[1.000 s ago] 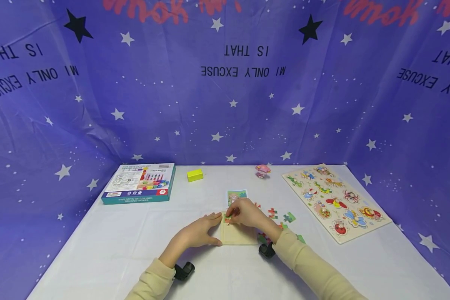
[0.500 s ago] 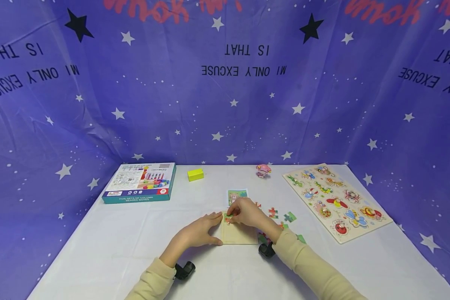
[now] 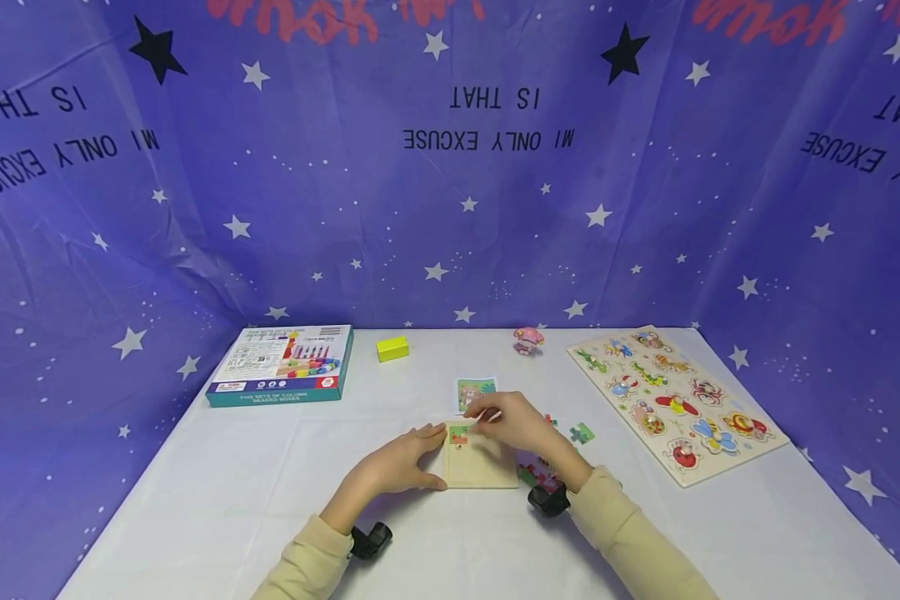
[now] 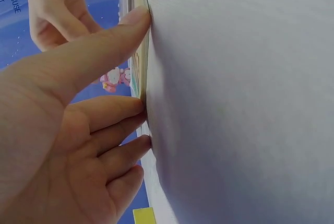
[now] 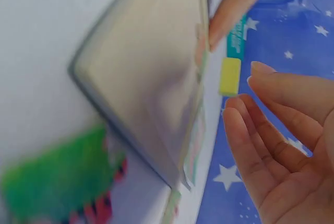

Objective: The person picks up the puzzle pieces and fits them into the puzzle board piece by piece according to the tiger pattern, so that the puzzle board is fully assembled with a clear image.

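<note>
A small square wooden puzzle tray lies on the white table, with a green and orange jigsaw piece in its far left corner. My left hand rests at the tray's left side. In the left wrist view, thumb and fingers of that left hand touch the edge, spread apart. Over the tray's far right part hovers my right hand. The right wrist view shows this right hand with thumb and fingers parted and nothing between them. Loose jigsaw pieces lie right of the tray, partly hidden by my right arm.
A picture card lies behind the tray. Farther back are a yellow block and a pink figurine. A flat toy box sits at the left, an insect peg puzzle at the right. One green piece lies apart.
My right hand has let go of the corner jigsaw piece and moved a little right, uncovering it. The left hand has stayed at the tray's edge.
</note>
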A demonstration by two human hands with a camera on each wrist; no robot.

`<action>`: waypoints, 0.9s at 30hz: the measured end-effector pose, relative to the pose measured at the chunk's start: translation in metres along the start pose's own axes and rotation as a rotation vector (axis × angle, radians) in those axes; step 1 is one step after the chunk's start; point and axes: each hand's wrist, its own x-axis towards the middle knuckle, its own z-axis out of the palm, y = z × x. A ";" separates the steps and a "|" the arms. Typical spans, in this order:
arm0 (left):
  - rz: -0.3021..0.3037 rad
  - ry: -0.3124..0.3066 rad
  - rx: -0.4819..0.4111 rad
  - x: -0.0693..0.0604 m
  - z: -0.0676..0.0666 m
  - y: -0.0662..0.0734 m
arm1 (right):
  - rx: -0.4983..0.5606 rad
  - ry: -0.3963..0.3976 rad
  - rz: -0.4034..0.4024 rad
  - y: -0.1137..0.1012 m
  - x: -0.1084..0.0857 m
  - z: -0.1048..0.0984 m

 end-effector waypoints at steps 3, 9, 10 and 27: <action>-0.001 0.000 0.002 0.001 0.001 -0.001 | 0.019 0.023 -0.021 -0.001 -0.008 -0.009; -0.011 0.002 0.000 0.002 0.003 -0.002 | 0.039 0.033 -0.021 -0.001 -0.029 -0.026; -0.009 0.005 0.002 0.002 0.003 -0.002 | 0.033 0.034 -0.017 -0.001 -0.032 -0.029; -0.005 0.014 -0.008 0.001 0.002 -0.001 | -0.091 0.062 0.058 0.020 -0.079 -0.059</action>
